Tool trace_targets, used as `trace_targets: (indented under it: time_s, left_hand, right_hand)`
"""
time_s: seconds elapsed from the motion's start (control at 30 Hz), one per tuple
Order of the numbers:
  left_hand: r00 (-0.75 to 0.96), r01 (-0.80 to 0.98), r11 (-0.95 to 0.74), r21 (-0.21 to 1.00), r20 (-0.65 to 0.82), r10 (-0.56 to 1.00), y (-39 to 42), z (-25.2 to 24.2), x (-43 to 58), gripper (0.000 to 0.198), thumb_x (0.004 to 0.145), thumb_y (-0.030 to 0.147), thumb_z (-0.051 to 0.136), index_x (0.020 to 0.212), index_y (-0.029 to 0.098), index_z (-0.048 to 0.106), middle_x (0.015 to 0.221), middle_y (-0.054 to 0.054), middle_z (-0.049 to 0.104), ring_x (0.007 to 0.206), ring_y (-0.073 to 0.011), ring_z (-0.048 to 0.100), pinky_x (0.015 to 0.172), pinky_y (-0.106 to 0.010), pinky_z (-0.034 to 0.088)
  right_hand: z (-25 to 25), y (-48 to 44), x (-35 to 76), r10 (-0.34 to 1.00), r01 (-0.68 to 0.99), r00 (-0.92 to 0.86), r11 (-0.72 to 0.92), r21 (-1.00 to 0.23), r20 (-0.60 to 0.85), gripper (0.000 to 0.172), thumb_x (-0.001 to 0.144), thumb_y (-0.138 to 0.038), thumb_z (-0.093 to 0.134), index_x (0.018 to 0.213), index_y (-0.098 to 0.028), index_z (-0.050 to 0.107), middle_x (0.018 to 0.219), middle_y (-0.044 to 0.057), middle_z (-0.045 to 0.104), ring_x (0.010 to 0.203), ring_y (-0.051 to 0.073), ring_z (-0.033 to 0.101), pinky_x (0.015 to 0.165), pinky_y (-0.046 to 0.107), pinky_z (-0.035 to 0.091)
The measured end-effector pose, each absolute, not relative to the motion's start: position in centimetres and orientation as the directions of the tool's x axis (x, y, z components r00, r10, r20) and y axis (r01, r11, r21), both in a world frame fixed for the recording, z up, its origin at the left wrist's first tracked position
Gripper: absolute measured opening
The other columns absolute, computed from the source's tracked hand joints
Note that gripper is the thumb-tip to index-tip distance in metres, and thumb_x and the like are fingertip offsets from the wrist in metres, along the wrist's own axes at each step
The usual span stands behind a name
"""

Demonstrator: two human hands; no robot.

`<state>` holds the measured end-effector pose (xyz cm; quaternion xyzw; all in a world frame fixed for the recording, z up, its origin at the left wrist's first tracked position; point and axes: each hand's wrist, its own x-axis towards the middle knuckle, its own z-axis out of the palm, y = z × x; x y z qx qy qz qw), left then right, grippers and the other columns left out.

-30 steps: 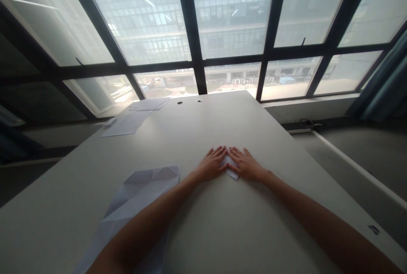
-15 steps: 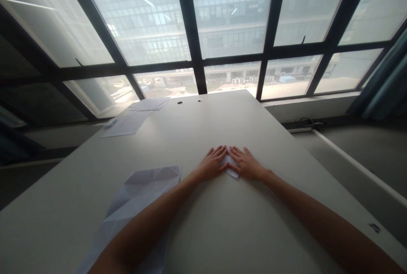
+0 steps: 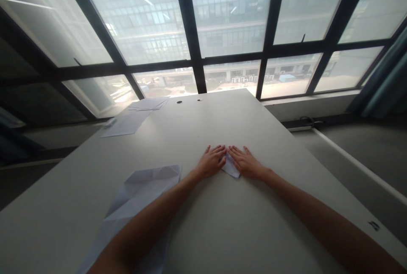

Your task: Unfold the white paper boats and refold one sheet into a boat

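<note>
1. At mid-table (image 3: 203, 231), a little right of centre: small folded white paper (image 3: 231, 168), lying flat, pinned between 2 hands.
2. Left hand (image 3: 211, 162): flat, palm down, fingers spread, resting on the paper's left part. No closed grip; pressing rather than pinching.
3. Right hand (image 3: 245, 163): likewise flat and spread, fingertips almost meeting the left ones over the paper's far edge. Nothing clasped.
4. Paper's near corner poking out toward the body, between the 2 wrists; the rest mostly hidden under the fingers.
5. Likely handling: very light, thin, limp as a sheet yet stiffer along the creases and stacked layers. Smooth on a smooth top, so prone to sliding unless held down. Easily crumpled or torn; creases permanent once pressed.
6. Best hold, by judgement: a light pinch at the exposed near corner or along a folded edge, thumb under and finger over, the other hand pinning the bulk flat.
7. To the left, under the left forearm: large creased sheet (image 3: 140, 197), unfolded, partly covered by the arm.
8. Far left corner near the windows (image 3: 229, 15): loose flat sheets (image 3: 129, 122), well apart from both hands.
</note>
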<state>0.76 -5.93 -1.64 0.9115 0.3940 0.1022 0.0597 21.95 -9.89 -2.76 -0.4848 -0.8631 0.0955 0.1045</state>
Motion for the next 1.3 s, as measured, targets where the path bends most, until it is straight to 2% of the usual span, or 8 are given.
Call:
trace_targets:
  time_s: [0.13,0.23,0.33,0.43,0.63,0.93,1.13,1.3]
  left_hand:
    - [0.594,0.742,-0.638,0.204,0.241,0.768,-5.8,-1.8,0.8,0.036,0.098,0.039,0.043,0.128,0.028,0.059,0.140,-0.004,0.056,0.134,-0.0211,0.045,0.121,-0.048,0.013]
    - [0.589,0.737,-0.642,0.213,0.266,0.763,-5.7,-2.3,0.7,0.037,0.096,0.038,0.049,0.131,0.027,0.057,0.141,-0.005,0.054,0.135,-0.0226,0.044,0.119,-0.047,0.022]
    - [0.631,0.700,-0.679,0.220,0.253,0.733,-5.6,-2.5,0.7,0.038,0.099,0.033,0.043,0.136,0.030,0.054,0.146,-0.002,0.051,0.140,-0.0217,0.039,0.118,-0.045,0.024]
    - [0.694,0.648,-0.726,0.229,0.214,0.687,-5.7,-2.5,0.6,0.043,0.101,0.034,0.039,0.143,0.033,0.046,0.150,-0.001,0.046,0.142,-0.0203,0.035,0.120,-0.045,0.021]
    - [0.710,0.655,-0.726,0.209,0.158,0.686,-5.8,-2.6,0.5,0.054,0.100,0.043,0.037,0.152,0.027,0.031,0.157,-0.005,0.033,0.148,-0.0220,0.023,0.120,-0.048,0.015]
    - [0.712,0.663,-0.725,0.189,0.142,0.688,-5.8,-2.5,0.5,0.054,0.100,0.043,0.037,0.152,0.025,0.032,0.158,-0.005,0.031,0.148,-0.0225,0.022,0.120,-0.049,0.016]
    - [0.713,0.664,-0.725,0.182,0.136,0.687,-5.9,-2.2,0.5,0.054,0.100,0.042,0.037,0.151,0.024,0.034,0.158,-0.005,0.030,0.148,-0.0221,0.022,0.120,-0.049,0.016]
    - [0.710,0.670,-0.719,0.185,0.126,0.693,-5.9,-2.3,0.5,0.054,0.100,0.043,0.036,0.151,0.025,0.034,0.159,-0.005,0.030,0.148,-0.0222,0.021,0.120,-0.048,0.017]
  right_hand:
    - [-2.9,-9.7,22.1,0.862,0.800,-0.475,0.507,-0.322,0.179,0.055,0.097,-0.027,0.036,0.152,-0.019,0.032,0.157,0.010,0.032,0.146,0.024,0.026,0.118,0.054,0.016]
    - [-3.0,-9.5,22.1,0.825,0.754,-0.454,0.557,-0.349,0.336,0.040,0.092,-0.020,0.051,0.130,-0.022,0.061,0.140,0.010,0.055,0.132,0.024,0.046,0.114,0.048,0.027]
    - [-2.8,-9.4,22.0,0.774,0.708,-0.463,0.616,-0.346,0.432,0.029,0.086,-0.013,0.060,0.110,-0.024,0.072,0.118,0.008,0.067,0.113,0.023,0.056,0.104,0.041,0.039]
    - [-2.7,-9.4,21.9,0.763,0.693,-0.471,0.631,-0.349,0.443,0.029,0.086,-0.013,0.061,0.111,-0.023,0.072,0.115,0.008,0.069,0.109,0.024,0.058,0.099,0.040,0.043]
    - [-3.1,-9.2,22.1,0.763,0.679,-0.461,0.632,-0.373,0.453,0.033,0.089,-0.017,0.059,0.120,-0.024,0.069,0.123,0.008,0.067,0.115,0.024,0.057,0.101,0.042,0.042]
    - [-3.2,-9.0,22.2,0.766,0.676,-0.421,0.623,-0.395,0.486,0.027,0.089,-0.016,0.059,0.112,-0.021,0.071,0.120,0.010,0.069,0.110,0.024,0.062,0.103,0.042,0.041]
    - [-2.8,-9.1,22.4,0.792,0.705,-0.338,0.571,-0.421,0.509,0.022,0.085,-0.010,0.060,0.100,-0.019,0.073,0.096,0.007,0.070,0.095,0.021,0.060,0.090,0.034,0.047]
    - [-3.0,-9.0,22.4,0.808,0.709,-0.347,0.559,-0.431,0.476,0.019,0.084,-0.010,0.062,0.097,-0.019,0.073,0.093,0.006,0.068,0.092,0.020,0.059,0.087,0.033,0.047]
